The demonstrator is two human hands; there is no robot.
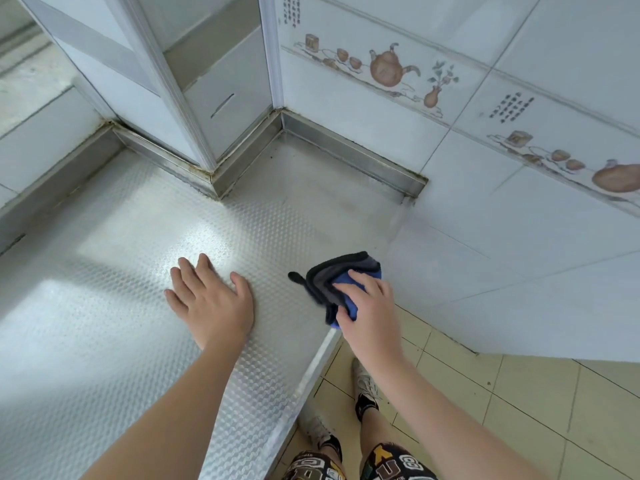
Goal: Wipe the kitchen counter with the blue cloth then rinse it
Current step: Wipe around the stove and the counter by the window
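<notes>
Patterned shorts (360, 462): bottom centre of the frame, with two legs below them and pale shoes (363, 379) on the tan floor tiles (519, 410) at lower right.
Left hand (211, 299): centre left, palm down and flat on the counter, fingers straight and slightly spread, holding nothing; the forearm runs to it from the bottom left.
Right hand (367, 306): centre right, its grip closed over the blue cloth, fingers curled on top and pressing it down.
Blue cloth (346, 285): bunched under the right hand at the counter's right front corner, just beside the wall; dark grey folds show on its left and top, blue under the fingers, and a dark loop pokes out to the left.
Counter (121, 306): embossed metal sheet filling the left and middle of the frame, bright glare ahead of the left hand.
Metal upstand (346, 150): runs along the back of the counter, stepping round a corner at upper centre, dark grime in its joints.
Window frame (166, 81): pale post and panels at upper left, jutting into the counter's back edge.
Tiled wall (519, 220): right side, white tiles close against the cloth, with a band of teapot and vase pictures (391, 67) across the top.
</notes>
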